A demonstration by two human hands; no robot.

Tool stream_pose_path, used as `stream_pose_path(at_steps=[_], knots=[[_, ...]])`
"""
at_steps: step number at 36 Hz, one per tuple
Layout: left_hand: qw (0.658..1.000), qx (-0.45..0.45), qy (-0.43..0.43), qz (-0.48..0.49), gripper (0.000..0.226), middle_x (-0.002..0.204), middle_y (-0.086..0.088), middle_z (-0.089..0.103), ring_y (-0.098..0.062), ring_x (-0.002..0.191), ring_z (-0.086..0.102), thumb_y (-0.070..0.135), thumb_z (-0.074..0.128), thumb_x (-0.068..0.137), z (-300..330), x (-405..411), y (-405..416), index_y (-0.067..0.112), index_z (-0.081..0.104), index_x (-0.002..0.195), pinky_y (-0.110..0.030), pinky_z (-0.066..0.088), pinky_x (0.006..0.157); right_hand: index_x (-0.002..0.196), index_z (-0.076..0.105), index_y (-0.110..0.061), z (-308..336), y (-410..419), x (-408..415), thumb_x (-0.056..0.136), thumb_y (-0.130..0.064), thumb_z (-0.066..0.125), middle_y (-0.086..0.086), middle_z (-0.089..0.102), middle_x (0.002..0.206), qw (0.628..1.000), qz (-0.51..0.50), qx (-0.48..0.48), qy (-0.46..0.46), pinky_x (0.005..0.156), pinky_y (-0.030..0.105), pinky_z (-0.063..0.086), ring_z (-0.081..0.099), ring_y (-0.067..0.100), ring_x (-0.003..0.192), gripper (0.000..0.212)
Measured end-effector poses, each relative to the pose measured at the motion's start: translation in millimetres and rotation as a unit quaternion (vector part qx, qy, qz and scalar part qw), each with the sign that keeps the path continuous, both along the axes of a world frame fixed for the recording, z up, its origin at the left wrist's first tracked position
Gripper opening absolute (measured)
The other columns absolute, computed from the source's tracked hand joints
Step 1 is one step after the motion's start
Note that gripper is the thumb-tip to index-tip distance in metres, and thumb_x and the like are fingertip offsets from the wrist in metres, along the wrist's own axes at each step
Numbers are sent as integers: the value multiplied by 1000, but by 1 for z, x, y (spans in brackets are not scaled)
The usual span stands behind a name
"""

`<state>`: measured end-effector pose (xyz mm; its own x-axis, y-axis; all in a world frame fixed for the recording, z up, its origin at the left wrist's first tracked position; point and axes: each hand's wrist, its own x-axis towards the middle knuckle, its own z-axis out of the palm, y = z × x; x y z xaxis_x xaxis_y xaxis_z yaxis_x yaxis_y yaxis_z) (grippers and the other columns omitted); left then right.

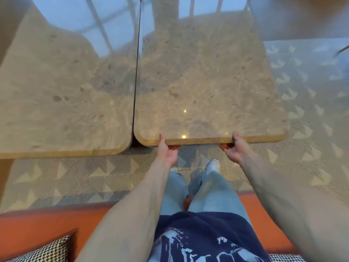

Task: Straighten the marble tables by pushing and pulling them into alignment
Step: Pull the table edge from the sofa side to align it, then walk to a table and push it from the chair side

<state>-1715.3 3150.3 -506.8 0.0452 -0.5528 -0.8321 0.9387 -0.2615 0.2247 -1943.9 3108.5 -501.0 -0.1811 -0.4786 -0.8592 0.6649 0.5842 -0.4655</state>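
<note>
1. You are working on the right desk point(204, 82). It is sitting side by side with the left desk point(62, 91), with only a thin dark gap between them.
2. Its near edge is sitting farther from you than the left desk's near edge, so the two are not lined up yet.
3. Your left hand point(168, 150) and right hand point(233, 149) are both gripping that near edge, thumbs on top and fingers curled under. Holding it this way is probably letting you pull it toward you.
4. Your hands are spread well apart, which should be helping it slide straight and not turn.
5. You are sitting on an orange bench point(37, 225), with the patterned floor point(79, 178) under the desks.
</note>
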Motion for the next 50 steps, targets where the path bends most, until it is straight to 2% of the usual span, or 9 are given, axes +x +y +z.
stream_pose_path(at_steps=[6,12,19,26,28,31,34,40,50], knots=[[1000,5,1,9,62,133,-24,53,-39,126,52,37,57,97,4,6,18,0,37,143,-52,41,110,134,51,-6,4,19,5,102,-28,51,16,62,128,1000,1,2,-4,101,48,50,60,32,119,39],[1000,15,11,14,60,133,-24,55,-39,124,54,36,57,97,10,3,32,1,40,142,-51,42,109,130,54,-6,6,32,1,102,-28,50,15,62,125,1000,12,4,-8,105,48,47,61,31,116,36],[998,42,34,13,66,138,-23,53,-36,128,52,43,57,96,13,1,28,-1,41,143,-47,40,112,104,57,-4,11,33,-2,104,-29,47,15,65,107,999,11,10,-28,90,44,50,64,29,96,27],[996,63,-35,-55,61,137,-22,54,-35,129,53,46,47,101,27,0,24,-1,45,139,-44,43,110,127,50,-2,18,25,-6,104,-30,46,20,62,115,998,56,32,-10,93,48,51,61,34,107,36],[955,108,-188,-201,52,113,-23,67,-37,109,67,45,46,102,31,9,33,-3,56,118,-44,56,94,116,56,1,22,26,-14,103,-36,49,22,65,104,986,151,56,47,85,47,57,66,35,94,40],[799,159,-458,-356,43,68,-18,73,-31,59,69,34,53,100,39,39,40,-3,69,82,-44,60,65,80,61,0,35,21,-30,97,-42,53,17,65,63,901,375,109,187,42,34,55,65,29,50,46],[777,149,-515,-329,39,59,-16,68,-24,45,62,21,50,100,52,68,9,2,67,71,-34,55,49,68,59,-3,48,-11,-33,92,-19,50,11,58,49,861,439,86,243,35,22,44,57,23,37,31],[816,39,-492,-303,29,66,-14,58,-7,30,52,10,45,100,90,53,-93,4,60,76,-18,43,32,73,60,-2,89,-94,4,97,-8,47,8,63,49,892,367,-78,250,39,22,47,59,12,36,28],[811,-223,-444,-307,23,77,-7,69,-18,66,66,29,56,86,173,-80,-211,10,70,85,-30,53,58,94,69,2,191,-166,-21,97,-9,54,18,72,86,896,233,-299,232,75,35,54,69,30,79,19]])
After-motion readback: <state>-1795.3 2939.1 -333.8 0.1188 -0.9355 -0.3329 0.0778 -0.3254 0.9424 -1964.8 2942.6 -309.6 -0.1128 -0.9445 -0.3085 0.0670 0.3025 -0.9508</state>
